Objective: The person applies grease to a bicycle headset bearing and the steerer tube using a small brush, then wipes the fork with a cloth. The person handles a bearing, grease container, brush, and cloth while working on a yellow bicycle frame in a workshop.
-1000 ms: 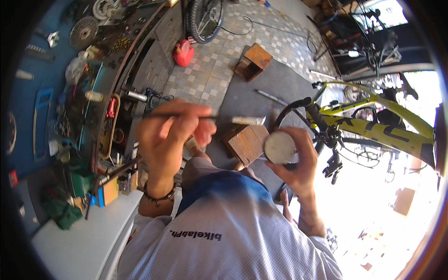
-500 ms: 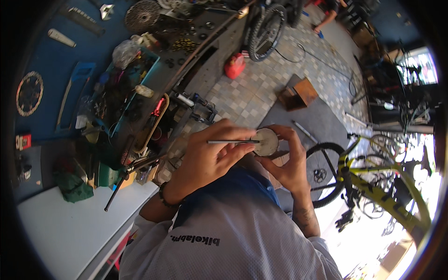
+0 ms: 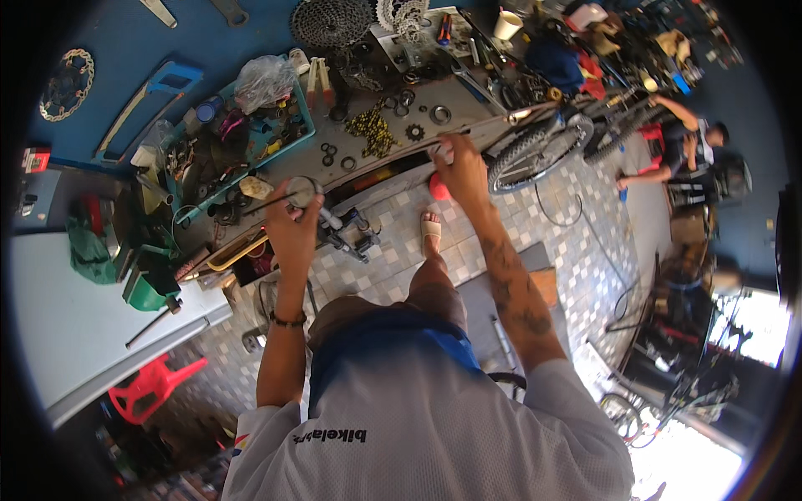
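My left hand (image 3: 294, 224) grips a round pale container (image 3: 304, 190) and a thin dark stick (image 3: 267, 203), the handle of the brush, over the left part of the cluttered bench. Farther right, my right hand (image 3: 455, 171) pinches a small pale object (image 3: 440, 153), too small to make out, above the bench's front edge. Between them lie loose black rings (image 3: 347, 163), a yellow-and-black chain (image 3: 370, 130) and a small toothed cog (image 3: 415, 131). A teal tray (image 3: 303, 113) of jumbled parts is behind my left hand, and a fork-like metal part (image 3: 359, 238) is below it.
A bicycle wheel (image 3: 535, 163) leans by the bench; a red jug (image 3: 439, 188) stands beside it. A person (image 3: 693, 138) crouches at the right. A mat (image 3: 476, 292) with a wooden box (image 3: 543, 286), a red chair (image 3: 154, 384) and a white appliance top (image 3: 58, 301) surround my legs.
I have turned toward the bench. My hands, together over the container before, are now apart: the container went from my right hand to my left, and my right hand has moved out to the right.
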`<state>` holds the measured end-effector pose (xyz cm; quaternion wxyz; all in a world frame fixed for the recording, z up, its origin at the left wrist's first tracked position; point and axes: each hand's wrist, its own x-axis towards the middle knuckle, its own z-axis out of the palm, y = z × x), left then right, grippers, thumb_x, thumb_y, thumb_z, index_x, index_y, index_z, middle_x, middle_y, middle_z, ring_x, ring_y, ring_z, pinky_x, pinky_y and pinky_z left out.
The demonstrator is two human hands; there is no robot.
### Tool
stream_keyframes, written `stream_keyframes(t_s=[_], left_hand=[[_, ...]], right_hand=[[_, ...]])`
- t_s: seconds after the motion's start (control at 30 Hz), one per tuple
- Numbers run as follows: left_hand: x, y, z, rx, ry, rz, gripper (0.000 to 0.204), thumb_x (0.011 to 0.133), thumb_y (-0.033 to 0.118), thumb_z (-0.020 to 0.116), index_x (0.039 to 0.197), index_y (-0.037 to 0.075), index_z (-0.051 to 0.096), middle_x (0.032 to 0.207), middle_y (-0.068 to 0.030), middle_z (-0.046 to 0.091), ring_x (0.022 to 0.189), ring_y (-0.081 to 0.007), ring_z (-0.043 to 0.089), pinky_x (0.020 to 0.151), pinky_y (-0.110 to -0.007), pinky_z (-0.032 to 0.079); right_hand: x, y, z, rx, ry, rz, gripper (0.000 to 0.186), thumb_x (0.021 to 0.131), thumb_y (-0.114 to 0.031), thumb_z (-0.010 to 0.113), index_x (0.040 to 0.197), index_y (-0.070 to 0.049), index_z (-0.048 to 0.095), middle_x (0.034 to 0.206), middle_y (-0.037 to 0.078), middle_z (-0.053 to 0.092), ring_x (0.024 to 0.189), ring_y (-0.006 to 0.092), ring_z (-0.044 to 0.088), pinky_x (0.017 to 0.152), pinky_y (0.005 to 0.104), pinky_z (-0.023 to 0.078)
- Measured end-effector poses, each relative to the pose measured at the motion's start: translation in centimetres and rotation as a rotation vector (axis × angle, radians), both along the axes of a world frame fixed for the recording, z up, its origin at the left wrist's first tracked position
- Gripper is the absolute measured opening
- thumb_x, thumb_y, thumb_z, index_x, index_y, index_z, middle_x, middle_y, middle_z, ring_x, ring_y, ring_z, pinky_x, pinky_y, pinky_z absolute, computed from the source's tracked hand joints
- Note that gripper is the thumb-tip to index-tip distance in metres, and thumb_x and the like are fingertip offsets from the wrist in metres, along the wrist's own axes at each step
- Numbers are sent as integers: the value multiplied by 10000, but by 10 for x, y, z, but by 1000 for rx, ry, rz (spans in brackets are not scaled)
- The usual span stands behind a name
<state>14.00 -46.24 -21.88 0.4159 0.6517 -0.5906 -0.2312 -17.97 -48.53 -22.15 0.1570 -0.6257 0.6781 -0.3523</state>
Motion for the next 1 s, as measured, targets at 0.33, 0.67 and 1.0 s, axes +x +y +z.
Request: stream_keyframes(t_s=[0.33,0.67,1.0], left_hand=[[-55,-62,-54,96,-244,488,609,815,232,865,1265,-100,625,1261,-274,631,1101,-468,641,928,-498,539],[-75,-6,-51,218,-158,625,680,821,328,865,1283,-106,619,1234,-265,646,1069,-366,686,913,-445,544],[-88,66,-84,241,292,406,409,965,217,695,1268,-55,664,955,-124,783,878,-186,752,792,-315,561]], right_hand=[[-89,-159,-59,307,246,279,509,729,-243,883,1150,-89,643,1191,171,596,1115,408,653,923,494,566],[-94,-153,-59,264,191,324,500,726,-158,900,1138,-71,630,1177,181,591,1091,414,659,909,484,563],[-117,-194,-75,434,-326,108,305,812,-138,829,978,-31,597,921,134,696,756,252,722,555,399,593]])
